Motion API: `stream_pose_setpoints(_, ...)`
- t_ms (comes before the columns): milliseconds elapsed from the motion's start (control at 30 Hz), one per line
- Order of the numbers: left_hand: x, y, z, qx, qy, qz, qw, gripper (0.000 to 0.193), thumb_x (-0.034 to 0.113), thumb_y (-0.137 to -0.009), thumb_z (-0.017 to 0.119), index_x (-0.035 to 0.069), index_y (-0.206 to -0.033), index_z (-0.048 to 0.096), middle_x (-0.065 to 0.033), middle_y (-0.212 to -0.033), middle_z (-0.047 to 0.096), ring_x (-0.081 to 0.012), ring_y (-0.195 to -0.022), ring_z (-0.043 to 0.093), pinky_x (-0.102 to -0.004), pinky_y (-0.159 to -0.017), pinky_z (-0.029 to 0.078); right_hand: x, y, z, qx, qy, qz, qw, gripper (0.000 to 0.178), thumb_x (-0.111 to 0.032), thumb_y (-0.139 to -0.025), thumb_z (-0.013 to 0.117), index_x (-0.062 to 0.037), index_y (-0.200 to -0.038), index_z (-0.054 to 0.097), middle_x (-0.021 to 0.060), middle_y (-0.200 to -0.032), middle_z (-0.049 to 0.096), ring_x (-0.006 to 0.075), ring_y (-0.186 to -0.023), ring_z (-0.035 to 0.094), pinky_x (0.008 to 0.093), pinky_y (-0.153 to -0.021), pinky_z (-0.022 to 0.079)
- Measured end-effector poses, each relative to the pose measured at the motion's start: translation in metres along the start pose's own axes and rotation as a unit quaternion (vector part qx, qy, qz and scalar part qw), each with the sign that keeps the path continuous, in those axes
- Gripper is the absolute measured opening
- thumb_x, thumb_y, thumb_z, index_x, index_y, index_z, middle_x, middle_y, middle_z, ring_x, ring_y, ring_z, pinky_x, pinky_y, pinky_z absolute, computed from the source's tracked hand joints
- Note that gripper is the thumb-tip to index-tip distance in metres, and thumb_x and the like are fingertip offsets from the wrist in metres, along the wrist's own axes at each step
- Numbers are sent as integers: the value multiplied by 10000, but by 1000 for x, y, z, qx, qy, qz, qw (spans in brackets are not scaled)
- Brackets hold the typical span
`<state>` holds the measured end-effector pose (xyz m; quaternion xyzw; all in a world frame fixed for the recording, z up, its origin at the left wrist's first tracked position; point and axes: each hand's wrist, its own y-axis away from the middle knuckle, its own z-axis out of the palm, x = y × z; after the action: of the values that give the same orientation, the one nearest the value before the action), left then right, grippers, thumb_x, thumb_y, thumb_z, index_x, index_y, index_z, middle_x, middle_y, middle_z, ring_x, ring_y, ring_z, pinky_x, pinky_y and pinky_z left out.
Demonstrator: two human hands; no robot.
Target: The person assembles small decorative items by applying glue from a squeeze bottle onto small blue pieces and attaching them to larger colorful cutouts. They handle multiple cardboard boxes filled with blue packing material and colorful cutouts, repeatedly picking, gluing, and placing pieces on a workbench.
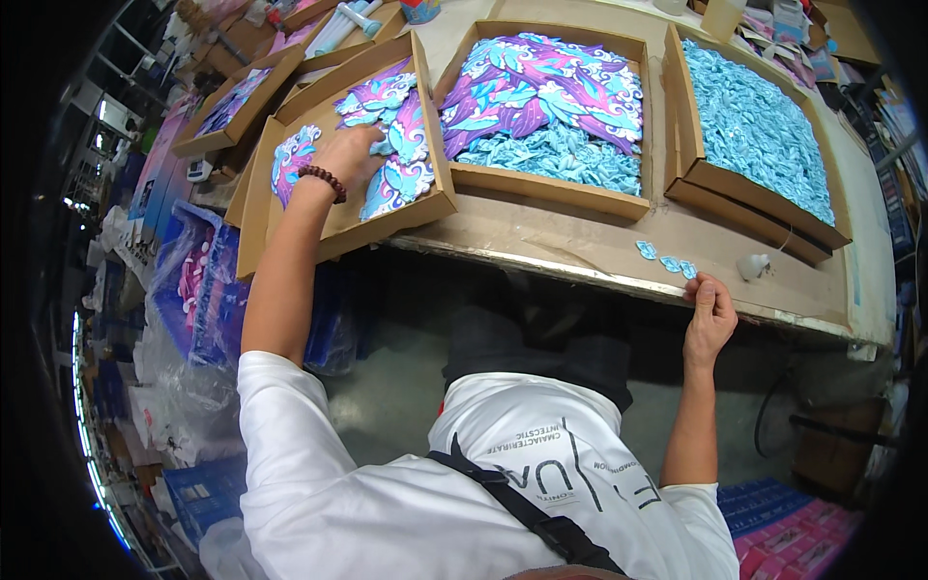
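My left hand [350, 158], with a dark bead bracelet on the wrist, reaches into a tilted cardboard box [443, 205] at the left. It rests over purple, pink and blue wing-like cut-out pieces [398, 186]; its fingertips are mostly hidden, so its grip cannot be told. At the table's front edge my right hand [710, 314] is closed, thumb and finger pinched at a small light-blue gem-like piece [688, 270]. Two similar blue pieces [646, 250] lie in a row just left of it. A small white bottle [753, 266] stands to the right of that hand.
A middle cardboard box [551, 188] holds more purple cut-outs over light-blue leaf-like pieces. The right box [764, 220] is full of light-blue pieces [759, 130]. Farther left sits another box [215, 141] of cut-outs. A blue plastic-lined crate [217, 300] stands below, left of the table.
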<state>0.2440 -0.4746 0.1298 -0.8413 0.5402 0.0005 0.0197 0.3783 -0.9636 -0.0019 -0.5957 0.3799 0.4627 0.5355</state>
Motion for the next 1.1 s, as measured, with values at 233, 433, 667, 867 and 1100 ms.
stream_pose_setpoints(233,-1,-9,10,4,-105,68,992,194,218,-812,619,79,-939,663,-141,-880,651,-328,-876,623,-442,-727,493,6,3,0,13,4,17,1000,242,-187,-958,577,42,-999,644,59,-886,649,115,-809,609,241,-745,506)
stream_pose_setpoints(433,-12,7,-33,251,-53,153,954,157,184,-828,608,38,-886,603,-161,-858,632,-343,-791,622,-449,-691,492,2,2,0,17,-3,30,999,217,-158,-957,575,42,-1003,644,59,-881,657,109,-803,612,239,-746,505)
stream_pose_setpoints(667,94,69,-102,148,312,174,922,194,43,-922,517,-32,-1092,573,-130,-874,625,-252,-741,616,-290,-656,484,-44,10,26,-55,70,-136,987,248,-204,-919,623,26,-1012,641,128,-984,644,204,-883,606,289,-796,481)
stream_pose_setpoints(867,224,85,-40,-38,434,429,791,152,-30,-865,553,-24,-1014,586,-135,-844,625,-230,-721,634,-280,-655,497,-79,54,58,-187,-122,-79,972,565,-308,-862,698,29,-1268,496,146,-1127,616,199,-961,613,310,-833,501)
stream_pose_setpoints(1100,276,98,37,48,532,273,800,149,-41,-866,546,-28,-996,619,-109,-736,622,-193,-619,616,-278,-577,489,-53,120,41,-92,-143,237,957,243,-217,-972,552,13,-1037,597,19,-737,597,50,-667,523,194,-587,431)
